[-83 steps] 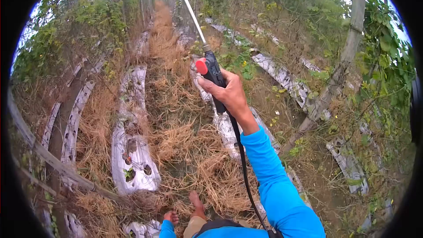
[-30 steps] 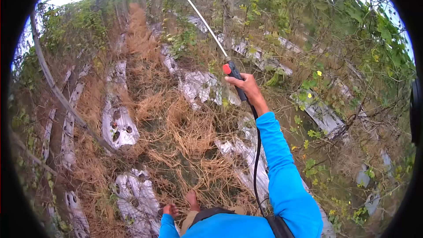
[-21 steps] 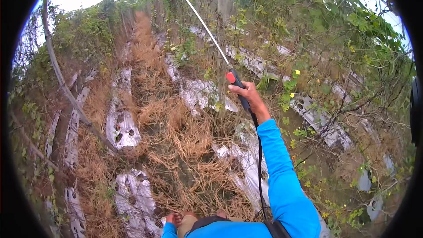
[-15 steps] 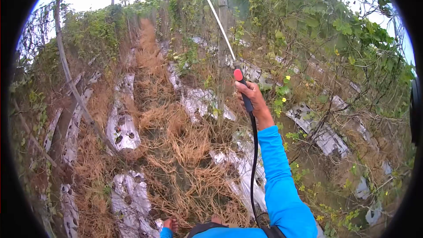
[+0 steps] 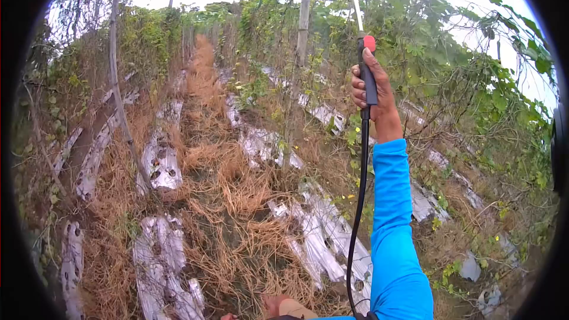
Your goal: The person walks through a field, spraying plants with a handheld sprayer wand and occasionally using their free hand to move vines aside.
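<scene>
My right hand (image 5: 374, 86) is raised on the right of the view, fingers wrapped around the black handle of a spray wand (image 5: 368, 77). My thumb lies just below the handle's red part (image 5: 369, 42). The pale lance (image 5: 355, 1) points up into the green vines (image 5: 409, 29), its far end lost among leaves and bright sky. From the handle's base a black hose (image 5: 359, 201) hangs down beside my blue sleeve. Only a sliver of my left hand (image 5: 229, 317) shows at the bottom edge, with its fingers mostly hidden.
Dry straw (image 5: 237, 189) covers the path between planting rows. Holed silvery plastic mulch (image 5: 160, 261) lies on both sides. A wooden post (image 5: 304, 18) stands left of the wand, and a thin leaning pole (image 5: 115, 71) further left. A bare foot (image 5: 274, 303) shows below.
My right hand has moved up and to the right with the spray wand, which now stands more upright. My left hand has dropped almost out of view.
</scene>
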Action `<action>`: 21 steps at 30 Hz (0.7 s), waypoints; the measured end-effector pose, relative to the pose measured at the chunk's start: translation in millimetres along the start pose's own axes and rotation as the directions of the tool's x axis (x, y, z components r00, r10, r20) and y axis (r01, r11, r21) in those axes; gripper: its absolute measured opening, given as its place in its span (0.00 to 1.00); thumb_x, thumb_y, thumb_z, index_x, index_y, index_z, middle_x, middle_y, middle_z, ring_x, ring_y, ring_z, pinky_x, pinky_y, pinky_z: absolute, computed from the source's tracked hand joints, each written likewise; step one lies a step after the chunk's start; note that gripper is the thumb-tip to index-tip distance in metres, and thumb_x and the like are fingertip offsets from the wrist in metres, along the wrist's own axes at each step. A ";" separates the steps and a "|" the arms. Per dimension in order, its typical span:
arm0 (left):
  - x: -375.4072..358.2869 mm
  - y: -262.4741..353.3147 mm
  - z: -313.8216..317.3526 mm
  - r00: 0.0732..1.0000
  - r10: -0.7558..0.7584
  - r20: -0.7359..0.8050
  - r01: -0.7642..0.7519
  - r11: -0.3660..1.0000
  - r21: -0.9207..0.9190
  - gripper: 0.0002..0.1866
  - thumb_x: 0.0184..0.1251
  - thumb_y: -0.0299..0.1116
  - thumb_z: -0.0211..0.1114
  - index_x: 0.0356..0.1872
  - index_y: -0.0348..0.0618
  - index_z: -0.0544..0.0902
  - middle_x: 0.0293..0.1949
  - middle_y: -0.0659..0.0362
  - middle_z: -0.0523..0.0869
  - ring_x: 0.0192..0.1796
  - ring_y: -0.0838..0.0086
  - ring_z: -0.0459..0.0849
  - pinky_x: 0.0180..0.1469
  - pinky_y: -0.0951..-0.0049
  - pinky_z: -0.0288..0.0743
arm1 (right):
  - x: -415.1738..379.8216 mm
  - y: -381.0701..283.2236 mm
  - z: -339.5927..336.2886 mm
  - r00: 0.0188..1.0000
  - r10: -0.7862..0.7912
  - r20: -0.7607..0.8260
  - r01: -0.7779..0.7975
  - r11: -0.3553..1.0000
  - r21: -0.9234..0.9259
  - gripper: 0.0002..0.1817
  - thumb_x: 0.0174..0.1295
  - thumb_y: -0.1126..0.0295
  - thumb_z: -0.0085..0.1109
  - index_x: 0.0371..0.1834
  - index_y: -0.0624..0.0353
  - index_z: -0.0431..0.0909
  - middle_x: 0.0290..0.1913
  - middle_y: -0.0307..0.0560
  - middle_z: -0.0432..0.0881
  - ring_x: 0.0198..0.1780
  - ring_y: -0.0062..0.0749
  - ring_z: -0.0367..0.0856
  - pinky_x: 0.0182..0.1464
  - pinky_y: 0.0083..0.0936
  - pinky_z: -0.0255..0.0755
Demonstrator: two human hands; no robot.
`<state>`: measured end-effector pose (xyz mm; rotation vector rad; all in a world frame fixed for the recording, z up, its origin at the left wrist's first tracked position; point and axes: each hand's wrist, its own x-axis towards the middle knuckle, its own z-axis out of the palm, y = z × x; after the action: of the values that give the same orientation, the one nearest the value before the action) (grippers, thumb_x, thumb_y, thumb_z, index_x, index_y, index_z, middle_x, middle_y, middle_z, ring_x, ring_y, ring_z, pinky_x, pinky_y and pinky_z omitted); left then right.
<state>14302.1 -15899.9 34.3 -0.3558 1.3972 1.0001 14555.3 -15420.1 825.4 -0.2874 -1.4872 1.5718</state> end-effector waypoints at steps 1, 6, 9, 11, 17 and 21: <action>-7.2 -20.9 -3.4 1.000 -0.003 -0.017 0.003 1.000 -0.005 0.10 0.62 0.44 0.52 0.29 0.52 0.76 0.23 0.59 0.80 0.23 0.63 0.77 0.24 0.59 0.71 | -6.7 -10.9 -2.3 0.998 -0.001 0.064 -0.002 0.999 0.048 0.28 0.62 0.39 0.55 0.27 0.57 0.71 0.14 0.33 0.66 0.09 0.17 0.64 0.08 0.16 0.61; -38.7 -121.1 -23.8 0.993 0.061 -0.102 -0.069 0.995 -0.074 0.10 0.62 0.44 0.52 0.29 0.52 0.76 0.24 0.59 0.81 0.23 0.63 0.77 0.24 0.59 0.71 | -61.9 -35.6 17.5 0.814 -0.053 0.578 -0.252 0.865 0.435 0.31 0.63 0.36 0.50 0.34 0.57 0.67 0.19 0.35 0.63 0.12 0.17 0.61 0.12 0.18 0.59; -60.3 -153.8 -16.6 0.978 -0.008 -0.210 -0.004 0.998 -0.056 0.12 0.66 0.43 0.49 0.26 0.52 0.74 0.18 0.62 0.73 0.16 0.69 0.69 0.18 0.65 0.62 | -127.4 -3.2 43.5 0.740 -0.137 0.659 -0.340 0.769 0.542 0.31 0.62 0.34 0.51 0.33 0.57 0.65 0.19 0.36 0.62 0.12 0.18 0.60 0.12 0.19 0.58; -49.1 -170.0 -34.9 1.000 -0.030 0.010 0.031 0.978 -0.204 0.13 0.66 0.44 0.48 0.25 0.52 0.73 0.18 0.63 0.72 0.16 0.71 0.67 0.17 0.66 0.60 | -167.5 15.9 43.8 0.757 -0.131 0.640 -0.361 0.732 0.578 0.32 0.61 0.34 0.50 0.33 0.56 0.65 0.19 0.36 0.62 0.12 0.18 0.59 0.12 0.19 0.58; -105.2 -245.3 -4.5 0.996 0.029 0.079 -0.003 0.951 -0.310 0.11 0.66 0.40 0.50 0.24 0.50 0.70 0.17 0.62 0.69 0.15 0.73 0.63 0.16 0.65 0.58 | -261.0 38.1 6.4 0.853 -0.076 0.516 -0.283 0.764 0.579 0.29 0.64 0.37 0.49 0.29 0.56 0.65 0.16 0.35 0.61 0.11 0.19 0.60 0.10 0.19 0.60; -151.9 -283.6 23.0 0.989 -0.011 -0.148 -0.021 0.978 -0.207 0.09 0.65 0.39 0.51 0.26 0.49 0.70 0.17 0.62 0.68 0.15 0.74 0.63 0.16 0.66 0.58 | -292.3 -10.1 -10.2 0.882 -0.037 0.470 -0.265 0.786 0.559 0.29 0.63 0.37 0.49 0.27 0.55 0.64 0.15 0.35 0.61 0.09 0.19 0.59 0.09 0.20 0.59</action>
<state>14550.5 -16100.0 82.9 -0.5926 1.4297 1.1467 14726.9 -15628.5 712.5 0.4118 -1.2052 2.2417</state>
